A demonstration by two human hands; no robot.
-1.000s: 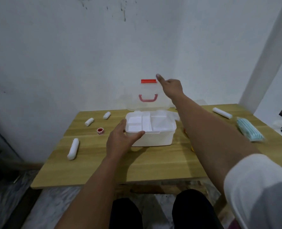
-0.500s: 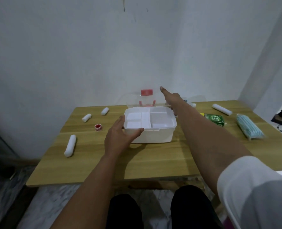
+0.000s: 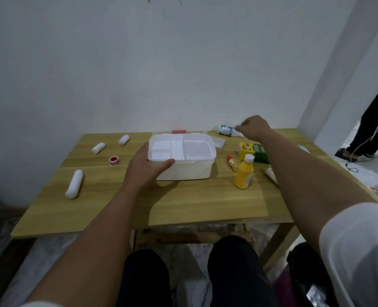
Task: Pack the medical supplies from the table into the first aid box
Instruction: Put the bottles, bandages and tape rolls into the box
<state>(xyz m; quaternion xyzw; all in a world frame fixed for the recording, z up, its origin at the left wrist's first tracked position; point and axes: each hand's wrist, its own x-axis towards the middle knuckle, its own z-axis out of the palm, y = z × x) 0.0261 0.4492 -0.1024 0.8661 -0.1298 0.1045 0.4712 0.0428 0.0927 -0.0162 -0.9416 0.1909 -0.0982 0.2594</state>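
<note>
The white first aid box (image 3: pixel 183 171) stands open mid-table, with a divided tray inside and its lid (image 3: pixel 179 131) lying flat behind it. My left hand (image 3: pixel 143 171) grips the box's near left corner. My right hand (image 3: pixel 253 127) reaches to the back right. Its fingers are curled, with the tips at the end of a lying white bottle with a green label (image 3: pixel 225 129); I cannot see a grip. Right of the box are a yellow bottle (image 3: pixel 243 173), a green-yellow carton (image 3: pixel 253 151), a red-capped tube (image 3: pixel 232 162) and a white tube (image 3: pixel 271 175).
Left of the box on the wooden table (image 3: pixel 183 207) lie three white bandage rolls (image 3: pixel 74 183), (image 3: pixel 98 148), (image 3: pixel 123 139) and a red tape roll (image 3: pixel 114 160). A clear packet (image 3: pixel 219 142) lies behind the box. A person's legs (image 3: pixel 374 120) stand at the far right.
The lid, held upright by my right hand a second ago, has swung down flat behind the box. My right hand let it go and moved right to the lying bottle. My left hand stayed.
</note>
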